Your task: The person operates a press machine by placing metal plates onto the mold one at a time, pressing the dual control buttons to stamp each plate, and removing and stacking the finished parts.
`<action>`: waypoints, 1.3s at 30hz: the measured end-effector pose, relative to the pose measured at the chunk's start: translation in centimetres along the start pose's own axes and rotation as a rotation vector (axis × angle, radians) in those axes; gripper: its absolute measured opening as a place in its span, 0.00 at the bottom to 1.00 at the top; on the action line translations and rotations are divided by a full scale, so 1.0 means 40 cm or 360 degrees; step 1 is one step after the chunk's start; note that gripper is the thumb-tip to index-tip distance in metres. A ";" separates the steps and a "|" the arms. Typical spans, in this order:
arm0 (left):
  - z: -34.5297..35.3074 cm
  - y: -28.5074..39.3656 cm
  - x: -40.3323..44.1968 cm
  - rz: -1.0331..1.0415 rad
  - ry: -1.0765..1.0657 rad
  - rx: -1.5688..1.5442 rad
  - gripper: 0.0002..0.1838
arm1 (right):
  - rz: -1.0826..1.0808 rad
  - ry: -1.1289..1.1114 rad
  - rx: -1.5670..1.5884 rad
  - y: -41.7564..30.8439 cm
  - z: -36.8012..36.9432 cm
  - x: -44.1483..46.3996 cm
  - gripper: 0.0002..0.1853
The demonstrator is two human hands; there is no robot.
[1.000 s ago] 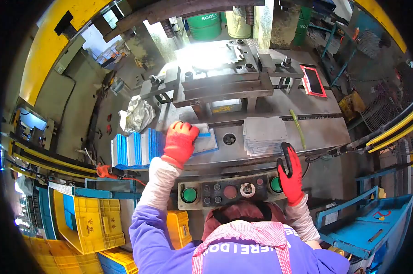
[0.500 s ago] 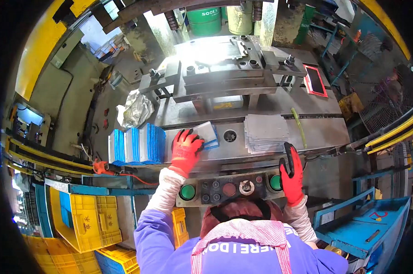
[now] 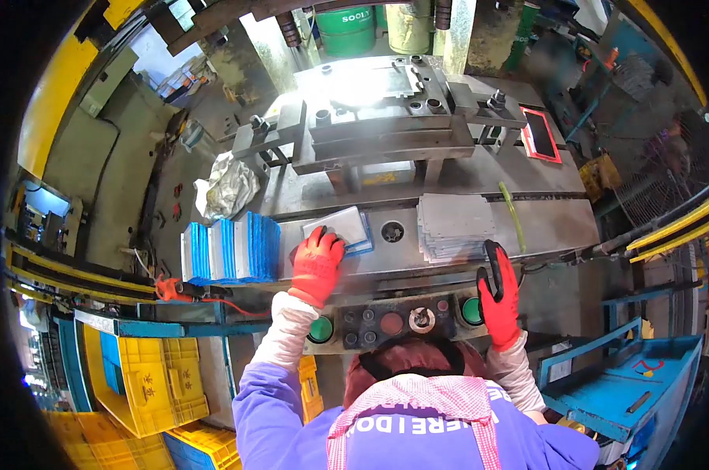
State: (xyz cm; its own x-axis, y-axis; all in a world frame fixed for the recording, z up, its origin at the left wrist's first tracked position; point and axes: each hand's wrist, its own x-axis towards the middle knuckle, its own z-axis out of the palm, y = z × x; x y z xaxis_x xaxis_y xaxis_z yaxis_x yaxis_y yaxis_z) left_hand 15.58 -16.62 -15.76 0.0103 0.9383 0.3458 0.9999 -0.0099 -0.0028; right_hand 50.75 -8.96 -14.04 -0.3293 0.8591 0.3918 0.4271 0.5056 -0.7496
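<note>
My left hand [image 3: 317, 266], in a red glove with black fingertips, rests on the near left edge of a flat grey plate [image 3: 344, 225]. Its fingers look stretched out rather than wrapped round. Beneath that plate, a blue-edged piece [image 3: 361, 249] shows. My right hand [image 3: 501, 296], gloved alike, is open beside the right green button [image 3: 472, 311], thumb and fingers apart; I cannot tell whether it touches the button. Just beyond it lies a stack of grey plates [image 3: 452, 227]. Left of my left hand stand rows of blue-edged plates [image 3: 233, 247].
A control panel [image 3: 393, 323] with another green button [image 3: 320, 330] lies in front of me. Behind the plates stands a metal die [image 3: 382, 141]. Crumpled wrapping [image 3: 227, 186], a red-framed phone-like object [image 3: 540, 135] and a yellow-green strip [image 3: 513, 215] lie around. Yellow crates [image 3: 162, 384] and a blue cart [image 3: 629, 384] flank me.
My left hand has shifted slightly left and towards me, its fingers closer together. The top grey plate has slid left and turned a little. My right hand has barely moved.
</note>
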 end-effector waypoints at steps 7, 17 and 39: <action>-0.070 0.007 0.004 0.0050 -0.0044 -0.0352 0.26 | 0.0024 -0.0030 -0.0051 0.018 0.016 -0.006 0.32; 0.052 0.031 -0.025 -0.0157 0.0248 -0.0534 0.16 | -0.0060 -0.0206 -0.0032 -0.041 0.037 0.000 0.35; -0.156 0.084 0.034 -0.0772 0.0789 -0.1794 0.18 | -0.0146 -0.1222 0.0756 -0.249 0.168 0.061 0.27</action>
State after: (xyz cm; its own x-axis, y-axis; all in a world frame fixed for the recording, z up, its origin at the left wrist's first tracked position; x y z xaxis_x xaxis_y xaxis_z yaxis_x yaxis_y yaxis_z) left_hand 18.95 -17.55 -9.46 -0.5883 0.7056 0.3950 0.3508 -0.2173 0.9109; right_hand 40.04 -12.44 -9.20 -0.8883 0.4419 0.1251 0.0353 0.3373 -0.9407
